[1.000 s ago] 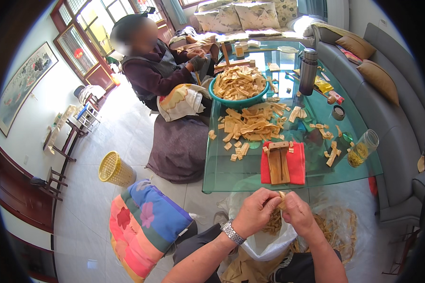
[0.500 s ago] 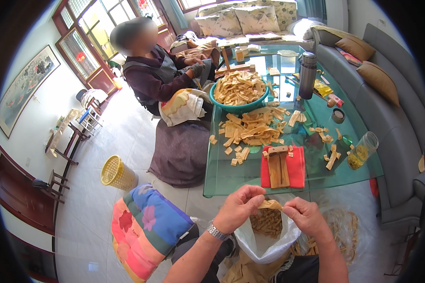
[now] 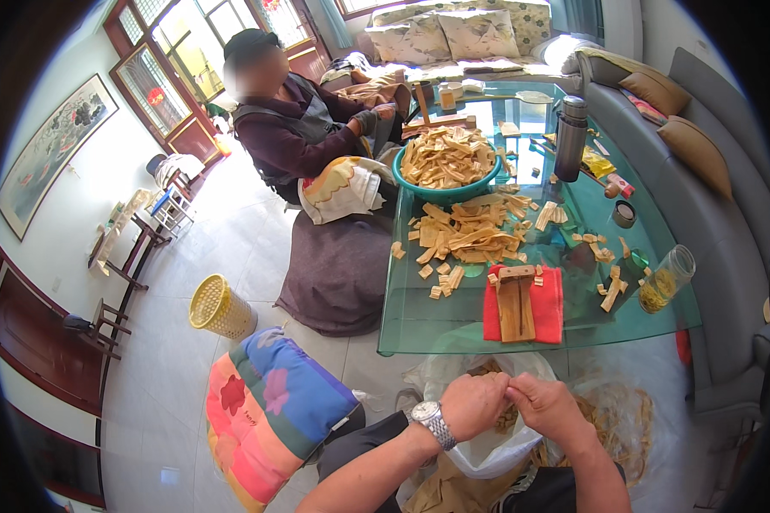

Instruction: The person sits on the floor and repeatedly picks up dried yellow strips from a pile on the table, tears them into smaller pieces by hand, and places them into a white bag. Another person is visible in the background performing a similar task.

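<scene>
My left hand [image 3: 475,407], with a metal wristwatch [image 3: 432,423] at its wrist, and my right hand [image 3: 546,407] meet at their fingertips, both closed. Between them, the tan dried strip seen in the earlier frame is now covered by my fingers. Directly beneath is an open white plastic bag [image 3: 481,462] with small tan pieces [image 3: 506,420] inside. Beyond my hands, on the near edge of the glass table [image 3: 428,329], a slotted wooden block [image 3: 515,309] lies on a red cloth [image 3: 550,309].
A heap of tan strips [image 3: 470,232] and a full teal basin [image 3: 445,196] occupy the table. A steel flask [image 3: 571,141] and a glass jar [image 3: 667,280] stand rightward. Someone in a dark sleeve [image 3: 282,145] sits at the far left. Nearby are a wastebasket [image 3: 222,309] and cushion [image 3: 274,402].
My hands have come together and dropped slightly, and my left hand has turned so its back faces up. The strip stretched between them is no longer visible. The view has shifted slightly.
</scene>
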`<state>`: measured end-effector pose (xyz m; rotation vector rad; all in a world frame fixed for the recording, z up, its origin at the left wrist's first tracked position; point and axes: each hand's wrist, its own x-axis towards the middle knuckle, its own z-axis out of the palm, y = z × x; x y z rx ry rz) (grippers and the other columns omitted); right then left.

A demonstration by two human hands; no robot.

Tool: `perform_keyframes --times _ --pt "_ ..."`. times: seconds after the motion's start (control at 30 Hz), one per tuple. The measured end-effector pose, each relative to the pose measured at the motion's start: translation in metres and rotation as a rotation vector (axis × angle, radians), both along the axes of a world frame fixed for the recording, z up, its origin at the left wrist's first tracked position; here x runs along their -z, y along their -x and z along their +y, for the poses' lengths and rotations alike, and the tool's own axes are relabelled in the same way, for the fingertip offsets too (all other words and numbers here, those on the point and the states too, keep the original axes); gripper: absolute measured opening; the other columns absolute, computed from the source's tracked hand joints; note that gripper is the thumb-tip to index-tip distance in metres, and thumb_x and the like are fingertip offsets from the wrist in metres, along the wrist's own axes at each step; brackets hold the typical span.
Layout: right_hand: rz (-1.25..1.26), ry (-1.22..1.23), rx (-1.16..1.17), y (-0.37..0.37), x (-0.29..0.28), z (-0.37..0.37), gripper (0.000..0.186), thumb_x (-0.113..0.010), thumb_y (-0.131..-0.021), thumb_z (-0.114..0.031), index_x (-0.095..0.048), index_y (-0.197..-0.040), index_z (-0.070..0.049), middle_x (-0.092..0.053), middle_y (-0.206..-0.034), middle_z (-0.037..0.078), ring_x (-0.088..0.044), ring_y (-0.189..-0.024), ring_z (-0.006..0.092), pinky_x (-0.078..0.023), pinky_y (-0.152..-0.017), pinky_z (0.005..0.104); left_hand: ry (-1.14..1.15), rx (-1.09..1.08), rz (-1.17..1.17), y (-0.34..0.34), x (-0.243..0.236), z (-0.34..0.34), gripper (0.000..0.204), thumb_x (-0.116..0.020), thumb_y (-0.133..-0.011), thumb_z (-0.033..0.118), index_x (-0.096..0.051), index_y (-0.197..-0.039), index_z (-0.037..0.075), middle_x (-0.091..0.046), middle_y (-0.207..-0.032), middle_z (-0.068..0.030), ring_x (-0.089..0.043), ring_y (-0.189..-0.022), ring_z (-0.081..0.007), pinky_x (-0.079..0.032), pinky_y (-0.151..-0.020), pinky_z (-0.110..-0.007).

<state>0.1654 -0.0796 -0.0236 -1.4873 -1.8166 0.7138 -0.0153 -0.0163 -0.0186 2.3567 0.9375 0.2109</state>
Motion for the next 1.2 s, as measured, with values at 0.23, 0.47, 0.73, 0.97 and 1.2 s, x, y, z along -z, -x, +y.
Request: perform_keyframes --times 0.23,0.47,0.73,0.97,1.2 --pt "-0.043 0.173 -0.229 -0.024 0.009 -0.021 0.014 -0.071 -0.095 -0.022 -0.069 -0.097 -0.009 -0.069 -0.082 0.014 -0.067 -0.074 0.0375 -0.054 -0.064 0.041 0.456 0.333 -0.053 0.034 0.012 -0.004 0.034 -0.051 -0.106 0.035 -0.053 -0.098 0.002 -0.061 -0.082 -0.0221 -0.06 -0.08 -0.0437 -0.046 -0.07 -0.049" --pt "0.026 0.242 -0.22 -0.026 -0.015 -0.025 0.017 -0.07 -0.096 -0.025 -0.069 -0.1 -0.008 -0.068 -0.081 0.014 -0.066 -0.071 0.0352 -0.053 -0.064 0.0398 0.53 0.364 -0.082 0.037 -0.003 0.001 0.035 -0.05 -0.107 0.036 -0.052 -0.101 0.002 -0.059 -0.081 -0.0216 -0.059 -0.077 -0.0428 -0.045 -0.068 -0.048" --pt "0.1 0.343 -0.244 -0.021 -0.016 -0.023 0.024 -0.061 -0.101 -0.029 -0.065 -0.107 -0.006 -0.067 -0.089 0.018 -0.066 -0.085 0.0387 -0.051 -0.075 0.0448 0.46 0.318 -0.195 0.017 0.022 -0.009 0.03 -0.054 -0.106 0.033 -0.055 -0.108 0.004 -0.061 -0.085 -0.0206 -0.06 -0.08 -0.0419 -0.048 -0.071 -0.046" --pt "0.074 0.345 -0.131 -0.041 -0.019 -0.027 0.021 -0.064 -0.1 -0.026 -0.065 -0.095 -0.005 -0.064 -0.077 0.018 -0.063 -0.072 0.038 -0.05 -0.066 0.0417 0.617 0.264 -0.198 0.029 0.005 -0.002 0.038 -0.054 -0.107 0.04 -0.057 -0.1 0.003 -0.057 -0.076 -0.0086 -0.056 -0.069 -0.0224 -0.047 -0.066 -0.037" --pt "0.165 0.337 -0.272 -0.051 -0.019 -0.028 0.019 -0.067 -0.099 -0.024 -0.067 -0.095 -0.005 -0.064 -0.074 0.015 -0.062 -0.066 0.0331 -0.05 -0.063 0.038 0.87 0.319 -0.122 0.031 -0.029 0.0 0.05 -0.051 -0.108 0.045 -0.054 -0.079 0.004 -0.046 -0.063 0.0004 -0.048 -0.058 -0.0111 -0.043 -0.057 -0.03"
